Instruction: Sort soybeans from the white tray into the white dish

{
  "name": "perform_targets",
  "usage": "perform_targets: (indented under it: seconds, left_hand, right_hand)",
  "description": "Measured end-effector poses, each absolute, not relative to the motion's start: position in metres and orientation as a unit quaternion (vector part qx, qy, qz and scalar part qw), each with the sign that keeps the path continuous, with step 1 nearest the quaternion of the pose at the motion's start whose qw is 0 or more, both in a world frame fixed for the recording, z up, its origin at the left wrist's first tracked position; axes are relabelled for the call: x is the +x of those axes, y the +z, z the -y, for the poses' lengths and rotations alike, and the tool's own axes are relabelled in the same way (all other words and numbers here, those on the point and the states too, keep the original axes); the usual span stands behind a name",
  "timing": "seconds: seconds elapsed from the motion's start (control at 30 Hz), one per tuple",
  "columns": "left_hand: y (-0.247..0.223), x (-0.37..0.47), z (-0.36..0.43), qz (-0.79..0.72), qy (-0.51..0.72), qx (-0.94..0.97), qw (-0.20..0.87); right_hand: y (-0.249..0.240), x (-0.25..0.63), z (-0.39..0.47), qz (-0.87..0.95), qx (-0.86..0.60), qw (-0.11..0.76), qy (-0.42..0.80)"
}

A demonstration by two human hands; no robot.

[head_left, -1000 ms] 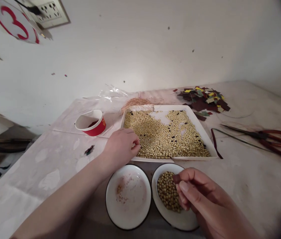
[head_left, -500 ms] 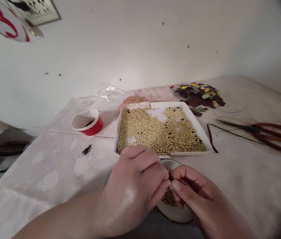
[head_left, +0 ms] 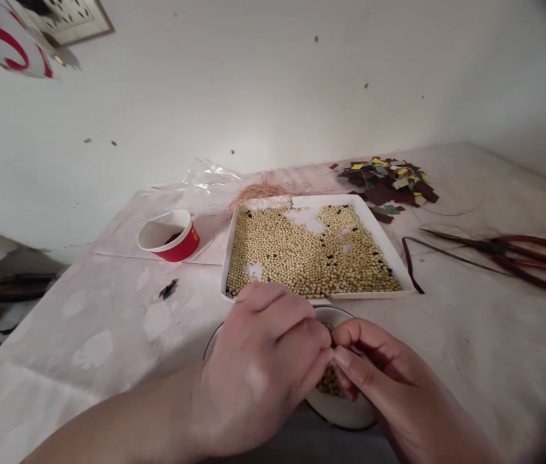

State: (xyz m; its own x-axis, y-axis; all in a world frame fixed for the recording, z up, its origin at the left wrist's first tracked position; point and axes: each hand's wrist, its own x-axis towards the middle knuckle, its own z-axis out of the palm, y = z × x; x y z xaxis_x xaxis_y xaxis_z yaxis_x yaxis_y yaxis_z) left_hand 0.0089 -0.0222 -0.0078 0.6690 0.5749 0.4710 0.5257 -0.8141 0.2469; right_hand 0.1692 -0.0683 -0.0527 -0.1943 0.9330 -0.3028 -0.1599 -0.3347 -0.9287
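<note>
My left hand (head_left: 265, 364) is closed, its fingertips pinched together against those of my right hand (head_left: 374, 367). My right hand is pinched too, thumb pressed to the index finger. Whatever sits between the fingertips is too small and hidden to make out. Both hands hover over a white dark-rimmed bowl (head_left: 345, 412), with small yellowish-brown beads (head_left: 329, 381) showing inside it between the hands. My left hand covers much of the bowl. Just beyond stands a white tray (head_left: 383, 235) spread with pale yellow beads (head_left: 277, 248) and a few black ones.
On the left are a red-and-white paper cup (head_left: 186, 245) and a small dark scrap (head_left: 169, 289). Behind the tray lie clear plastic (head_left: 209, 175) and copper-coloured strands (head_left: 260, 191). Coloured scraps (head_left: 389, 180) are piled at back right; scissors (head_left: 505, 248) and a dark strip (head_left: 412, 267) lie right.
The view has shifted very slightly. Both hands stay pinched together over the bowl with only tiny finger movement.
</note>
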Motion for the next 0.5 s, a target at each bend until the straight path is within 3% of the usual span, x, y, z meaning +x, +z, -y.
perform_targets:
  seconds: [0.13,0.3,0.5]
  left_hand:
    - [-0.012,0.009,0.018,-0.309,0.282,0.906,0.063]
    - [-0.022,0.009,0.008,-0.292,0.209,0.930,0.079]
    - [-0.032,-0.015,-0.035,-0.431,0.127,0.893,0.017]
  right_hand:
    - [-0.056,0.172,0.068,0.379,-0.498,0.443,0.642]
    - [-0.064,0.177,0.067,0.339,-0.503,0.510,0.610]
    - [-0.065,0.175,0.069,0.330,-0.497,0.512,0.618]
